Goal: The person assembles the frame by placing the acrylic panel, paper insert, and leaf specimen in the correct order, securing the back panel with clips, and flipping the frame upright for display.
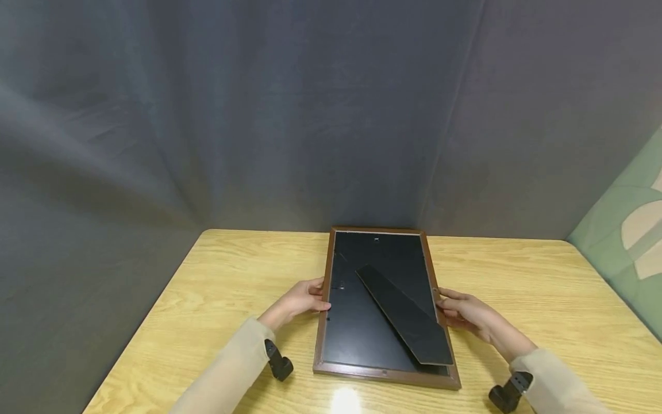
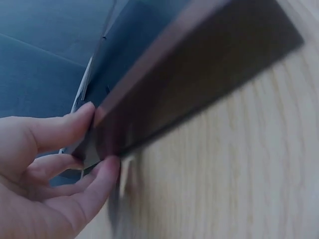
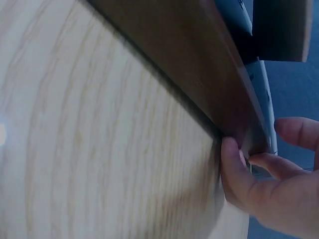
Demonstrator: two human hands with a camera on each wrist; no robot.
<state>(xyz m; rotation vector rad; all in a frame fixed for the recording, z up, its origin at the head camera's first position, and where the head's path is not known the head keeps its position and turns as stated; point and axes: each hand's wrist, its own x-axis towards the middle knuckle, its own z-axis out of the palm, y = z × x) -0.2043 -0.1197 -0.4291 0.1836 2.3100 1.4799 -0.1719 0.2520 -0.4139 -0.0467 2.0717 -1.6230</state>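
Note:
A brown-edged picture frame (image 1: 351,339) lies face down on the table, showing its black back panel. Its black easel leg (image 1: 408,319) slants across that back, the wide lower end raised and reaching over the right border. My left hand (image 1: 300,299) grips the left border, thumb on top; in the left wrist view its fingertips (image 2: 110,167) meet the lower edge. On the opposite side, my right hand (image 1: 473,316) holds the right border. The right wrist view shows fingertips (image 3: 230,147) at the bottom edge of the frame's side (image 3: 199,64).
The light wood table (image 1: 248,259) extends to both sides of the frame. A dark grey curtain (image 1: 320,115) hangs behind the table's far edge. At the right stands a green patterned surface (image 1: 620,270). Black wrist cameras (image 1: 279,361) sit on both beige sleeves.

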